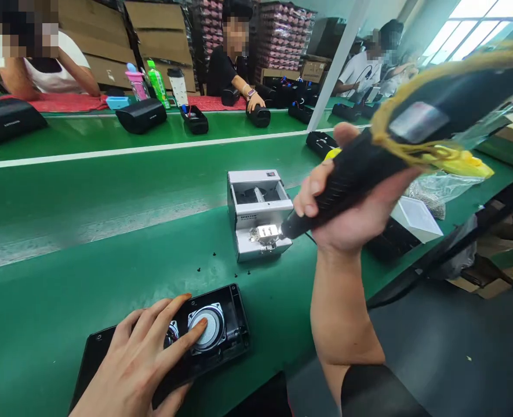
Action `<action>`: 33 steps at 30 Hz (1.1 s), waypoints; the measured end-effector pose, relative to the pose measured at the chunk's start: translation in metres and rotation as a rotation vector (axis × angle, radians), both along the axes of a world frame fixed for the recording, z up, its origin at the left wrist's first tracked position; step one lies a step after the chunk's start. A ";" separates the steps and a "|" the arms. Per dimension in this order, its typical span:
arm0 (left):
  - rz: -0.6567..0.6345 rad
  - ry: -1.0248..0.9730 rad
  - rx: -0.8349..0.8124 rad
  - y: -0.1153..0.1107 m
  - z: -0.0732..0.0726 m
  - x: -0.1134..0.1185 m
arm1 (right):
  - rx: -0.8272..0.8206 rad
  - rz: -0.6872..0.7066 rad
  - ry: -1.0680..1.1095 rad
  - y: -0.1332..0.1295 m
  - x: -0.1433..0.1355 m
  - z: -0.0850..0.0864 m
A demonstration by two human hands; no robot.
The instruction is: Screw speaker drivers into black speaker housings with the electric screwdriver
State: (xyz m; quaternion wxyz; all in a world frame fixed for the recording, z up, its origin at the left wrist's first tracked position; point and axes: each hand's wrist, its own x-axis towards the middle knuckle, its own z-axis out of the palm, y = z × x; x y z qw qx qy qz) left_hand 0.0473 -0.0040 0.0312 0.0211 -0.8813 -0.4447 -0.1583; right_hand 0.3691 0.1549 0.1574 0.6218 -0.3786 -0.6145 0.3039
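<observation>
My left hand point(145, 353) rests with spread fingers on a black speaker housing point(234, 324), its thumb underside partly hidden. One fingertip touches the round grey speaker driver point(208, 329). My right hand point(347, 214) is wrapped round a black electric screwdriver point(347, 174), raised and slanted. The tool's tip is at the front of a white and grey screw feeder point(260, 215), by its metal outlet point(267, 231). Whether a screw is on the tip cannot be made out. Several small dark screws point(236, 275) lie on the green surface between the feeder and the housing.
Beyond a white strip point(152, 149), black speaker units point(142, 115) stand on the green line. Several people sit across; one hand point(256, 103) touches a unit. A slanted white post point(337, 69) rises behind. At right are a white tray point(417, 220), plastic bags and a dark cable.
</observation>
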 end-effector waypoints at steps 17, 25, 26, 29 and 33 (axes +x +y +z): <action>-0.038 0.003 0.060 0.003 0.001 0.005 | -0.068 -0.072 -0.283 0.015 -0.021 -0.030; -0.011 -0.011 0.017 0.003 0.008 0.006 | -0.021 0.093 0.003 0.005 -0.027 -0.023; -0.012 -0.009 0.006 0.003 0.008 0.005 | -0.023 0.097 0.054 0.003 -0.030 -0.022; -0.013 -0.016 -0.035 0.001 0.010 0.004 | 0.018 0.129 0.218 -0.005 -0.038 -0.020; -0.016 -0.027 -0.079 0.000 0.012 0.006 | 0.052 0.260 0.352 -0.022 -0.036 -0.007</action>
